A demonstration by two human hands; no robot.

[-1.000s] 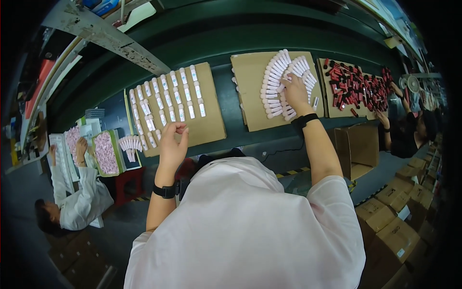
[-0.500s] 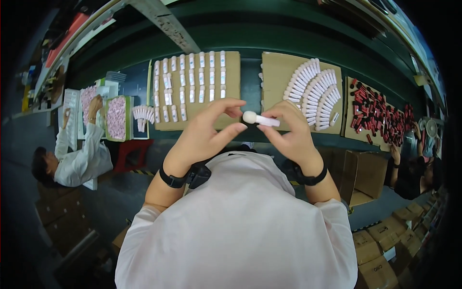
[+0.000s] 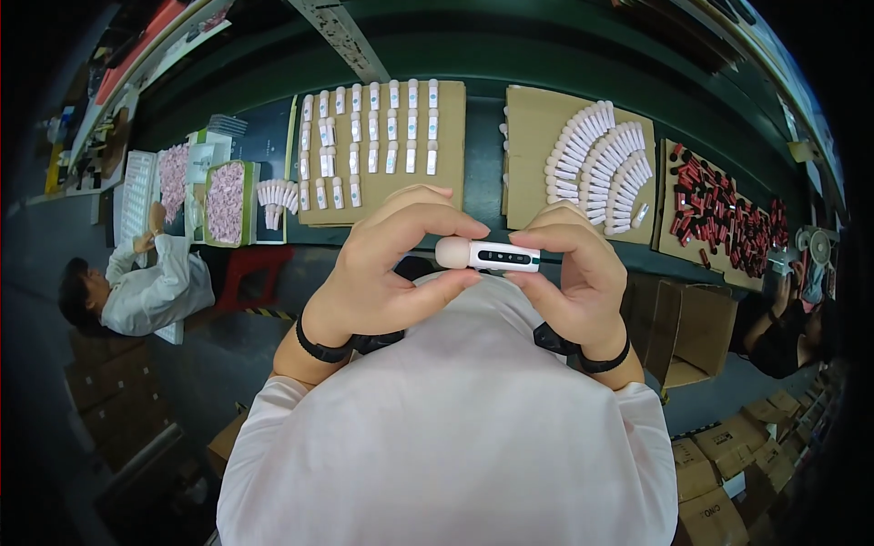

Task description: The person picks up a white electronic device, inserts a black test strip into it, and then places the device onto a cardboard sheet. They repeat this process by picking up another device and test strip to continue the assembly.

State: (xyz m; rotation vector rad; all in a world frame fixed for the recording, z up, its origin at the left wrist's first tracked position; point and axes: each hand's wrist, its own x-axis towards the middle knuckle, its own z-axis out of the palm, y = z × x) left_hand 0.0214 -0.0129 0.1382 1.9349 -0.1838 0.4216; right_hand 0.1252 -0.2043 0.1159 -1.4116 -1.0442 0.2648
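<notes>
I hold a small white wand-shaped device (image 3: 487,255) with a pale pink rounded head and a dark button strip, level in front of my chest. My left hand (image 3: 387,264) pinches its pink head end with thumb and fingers. My right hand (image 3: 578,273) grips its other end. Both wrists wear black bands. Beyond my hands, a cardboard sheet (image 3: 451,173) carries neat rows of the same white devices (image 3: 373,136). A second cardboard sheet (image 3: 528,164) to the right holds several more white devices (image 3: 596,164) fanned in curved rows.
A third cardboard sheet with red and black parts (image 3: 719,214) lies at the far right. An open cardboard box (image 3: 687,328) stands at my right, with more boxes (image 3: 728,473) below. A seated person in white (image 3: 146,282) works at the left beside trays of pink parts (image 3: 223,200).
A second ago my hands reached out over the two cardboard sheets. They have come together close to my chest, holding one white device between them, and moved nearer since half a second ago.
</notes>
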